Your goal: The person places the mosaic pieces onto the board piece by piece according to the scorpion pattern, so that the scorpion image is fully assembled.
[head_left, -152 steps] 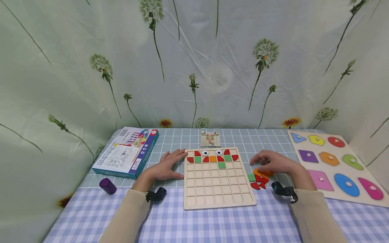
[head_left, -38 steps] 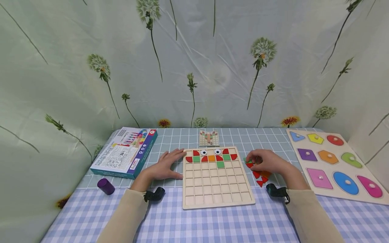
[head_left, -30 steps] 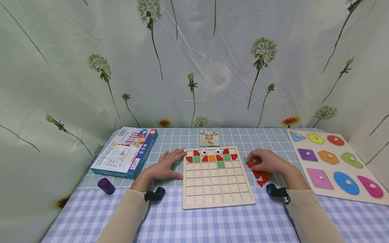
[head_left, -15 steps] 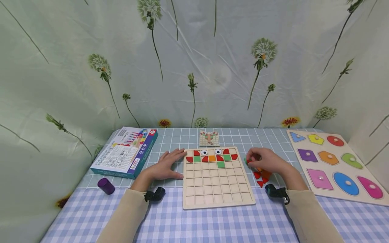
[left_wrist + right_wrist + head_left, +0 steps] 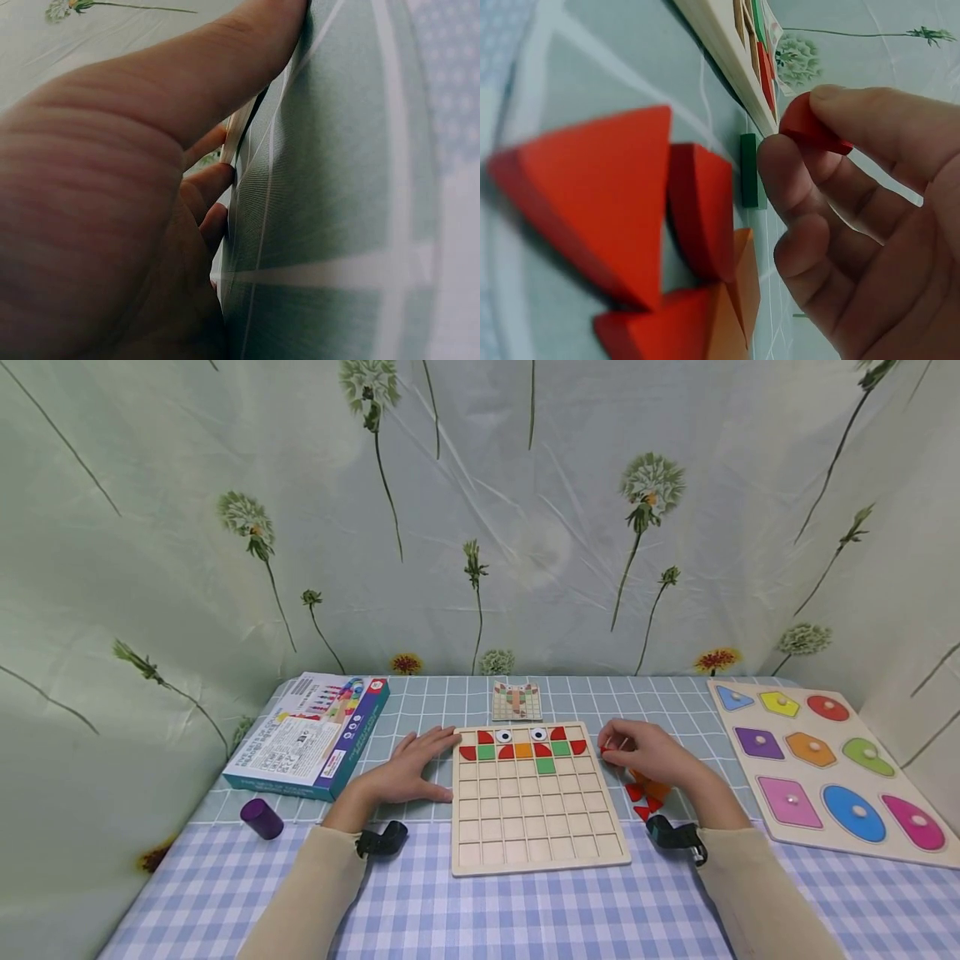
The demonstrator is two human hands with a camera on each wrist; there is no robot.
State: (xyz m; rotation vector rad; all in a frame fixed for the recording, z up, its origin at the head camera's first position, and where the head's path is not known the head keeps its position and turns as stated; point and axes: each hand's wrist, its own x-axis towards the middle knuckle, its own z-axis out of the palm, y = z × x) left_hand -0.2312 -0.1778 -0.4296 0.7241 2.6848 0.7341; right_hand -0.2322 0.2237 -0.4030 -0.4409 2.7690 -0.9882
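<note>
The wooden grid board (image 5: 525,827) lies mid-table, its top rows partly filled with red, green and orange tiles and two eye tiles. My left hand (image 5: 408,772) rests at the board's left edge, fingers and thumb extended. Just off the board's right edge, my right hand (image 5: 651,752) pinches a red tile with a curved edge (image 5: 810,129) between thumb and fingertips, raised above the cloth. Loose red tiles (image 5: 600,202) and orange tiles (image 5: 657,790) lie below that hand. A green tile (image 5: 750,171) sits near the board's edge in the right wrist view.
A small pattern card (image 5: 517,702) stands behind the board. To the left are a boxed toy (image 5: 300,743) and a purple cylinder (image 5: 262,820). At the right lies a knobbed shape puzzle (image 5: 817,785). A floral curtain (image 5: 480,518) hangs behind the table.
My right hand has moved from the loose tiles leftward to the board's edge, lifting a red tile. The loose tiles have been shifted about. My left hand has stayed at the board.
</note>
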